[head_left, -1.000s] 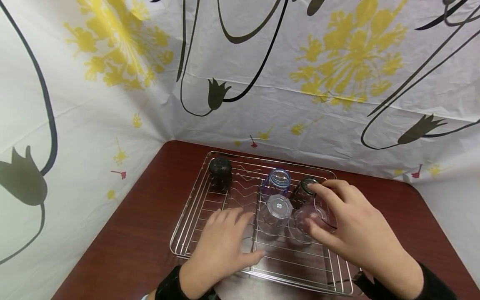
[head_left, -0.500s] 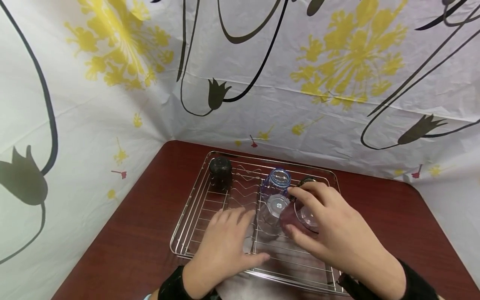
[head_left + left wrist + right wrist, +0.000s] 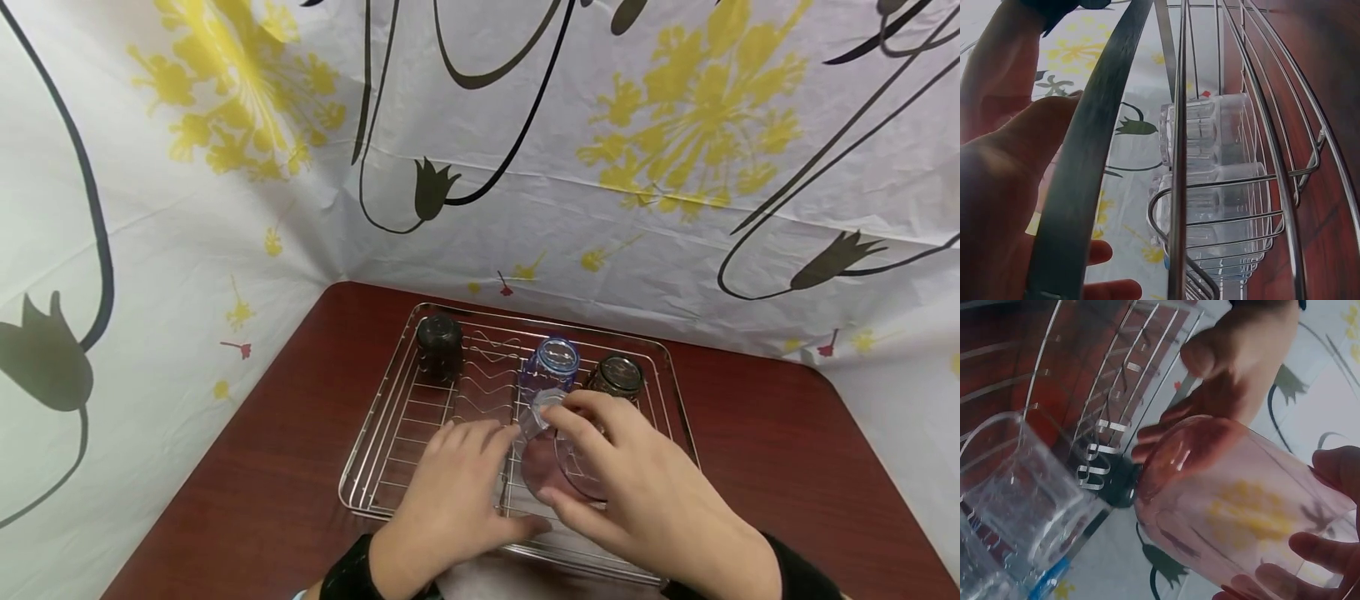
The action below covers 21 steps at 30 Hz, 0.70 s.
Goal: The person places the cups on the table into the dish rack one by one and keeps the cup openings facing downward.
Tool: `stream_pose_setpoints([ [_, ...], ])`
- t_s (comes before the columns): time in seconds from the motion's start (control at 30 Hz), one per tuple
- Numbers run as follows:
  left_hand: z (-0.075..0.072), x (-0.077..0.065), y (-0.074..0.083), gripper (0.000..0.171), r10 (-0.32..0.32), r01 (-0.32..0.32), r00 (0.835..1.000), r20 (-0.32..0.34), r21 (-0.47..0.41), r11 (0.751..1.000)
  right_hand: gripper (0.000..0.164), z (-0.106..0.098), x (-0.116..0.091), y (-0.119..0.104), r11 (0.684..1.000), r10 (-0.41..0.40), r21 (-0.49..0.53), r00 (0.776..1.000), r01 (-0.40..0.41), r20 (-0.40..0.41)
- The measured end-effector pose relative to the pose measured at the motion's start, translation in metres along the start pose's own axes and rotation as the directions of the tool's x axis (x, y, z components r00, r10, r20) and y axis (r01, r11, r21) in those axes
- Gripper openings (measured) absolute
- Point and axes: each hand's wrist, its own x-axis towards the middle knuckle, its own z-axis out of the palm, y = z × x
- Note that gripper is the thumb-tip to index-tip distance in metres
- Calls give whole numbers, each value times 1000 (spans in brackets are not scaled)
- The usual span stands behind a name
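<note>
The pink glass, gripped by the right hand, has been moved leftward; the flat left hand rests on the rack.

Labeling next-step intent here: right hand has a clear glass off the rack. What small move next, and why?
Probably lift it straight up first. The right hand grips the clear pinkish tumbler glass tilted, low over the steel wire dish rack, close beside the clear faceted upturned glass.
</note>
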Motion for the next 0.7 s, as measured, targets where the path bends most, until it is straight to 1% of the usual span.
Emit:
stream_pose_setpoints([
  [0.17,0,-1,1,97,24,-25,999,-32,-27,999,58,1,0,-6,999,-25,42,1000,25,8],
  [0.4,-1,-2,3,91,40,-42,999,-32,-68,997,54,4,1,-11,994,-77,73,997,77,-9],
  [0.53,-3,-2,3,92,54,-56,998,-31,-82,995,54,5,1,-11,994,-82,77,997,82,-2],
  [0.7,-10,-1,0,89,75,-79,997,-33,-125,989,56,4,0,-10,993,-78,84,997,78,3],
])
